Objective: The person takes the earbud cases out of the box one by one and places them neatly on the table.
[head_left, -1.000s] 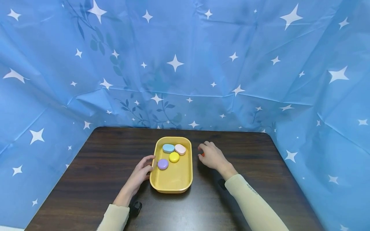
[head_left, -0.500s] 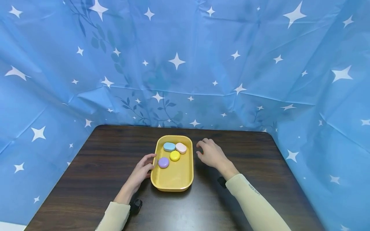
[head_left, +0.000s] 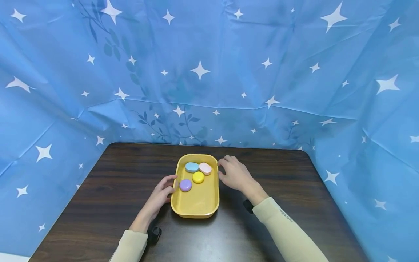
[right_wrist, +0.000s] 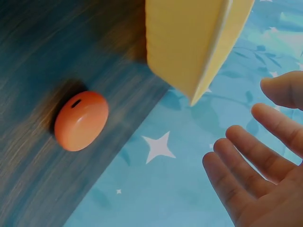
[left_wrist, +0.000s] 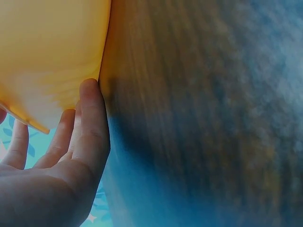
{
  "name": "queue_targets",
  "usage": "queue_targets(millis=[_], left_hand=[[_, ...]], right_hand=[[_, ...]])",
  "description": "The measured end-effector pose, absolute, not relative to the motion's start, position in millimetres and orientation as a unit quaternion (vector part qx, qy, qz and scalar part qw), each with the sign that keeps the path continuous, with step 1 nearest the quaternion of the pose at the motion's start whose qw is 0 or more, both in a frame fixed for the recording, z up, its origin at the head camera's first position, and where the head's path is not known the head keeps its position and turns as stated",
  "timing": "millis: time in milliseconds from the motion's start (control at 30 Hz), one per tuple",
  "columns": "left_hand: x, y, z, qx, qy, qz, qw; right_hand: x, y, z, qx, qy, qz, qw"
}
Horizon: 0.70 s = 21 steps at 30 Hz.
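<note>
A yellow tray (head_left: 196, 203) stands mid-table in the head view. Inside lie smooth rounded pieces: a blue one (head_left: 191, 167), a pink one (head_left: 205, 168), a yellow one (head_left: 198, 177) and a purple one (head_left: 185, 185). My left hand (head_left: 157, 198) rests its fingertips against the tray's left side. At the right rim is my right hand (head_left: 236, 173), its fingers extended and holding nothing; whether it touches the rim I cannot tell. In the right wrist view, an orange egg-shaped piece (right_wrist: 81, 122) with a small black slot lies on the table, hidden in the head view.
The dark wooden table (head_left: 108, 203) ends at a blue star-printed cloth (head_left: 209, 72) hanging behind and at the sides. Black wrist cameras sit under both wrists, the left one (head_left: 154, 235) close to the tabletop.
One second ago some orange showed at my right fingertips; now none shows there in the head view. The right hand has shifted left to the tray's rim. My left hand has stayed at the tray.
</note>
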<state>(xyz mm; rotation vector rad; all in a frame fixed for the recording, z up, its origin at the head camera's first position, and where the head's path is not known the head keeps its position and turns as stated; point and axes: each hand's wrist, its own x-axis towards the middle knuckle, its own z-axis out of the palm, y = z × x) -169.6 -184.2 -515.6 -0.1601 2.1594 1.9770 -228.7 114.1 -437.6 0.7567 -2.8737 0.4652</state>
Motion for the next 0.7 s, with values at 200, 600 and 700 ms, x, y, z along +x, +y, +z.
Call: queue_targets(millis=[200, 600, 700], left_hand=[[-169.3, -180.9, -514.2, -0.059, 0.734, 0.668, 0.108], [-169.8, -182.7, -516.0, -0.062, 0.731, 0.671, 0.106], [-169.8, -182.0, -515.5, -0.066, 0.729, 0.672, 0.107]], right_hand=[[-225.8, 110.0, -433.4, 0.26, -0.95, 0.156, 0.073], [-224.4, 101.0, -429.7, 0.263, -0.95, 0.154, 0.063], [-223.9, 98.8, -430.0, 0.263, -0.95, 0.155, 0.062]])
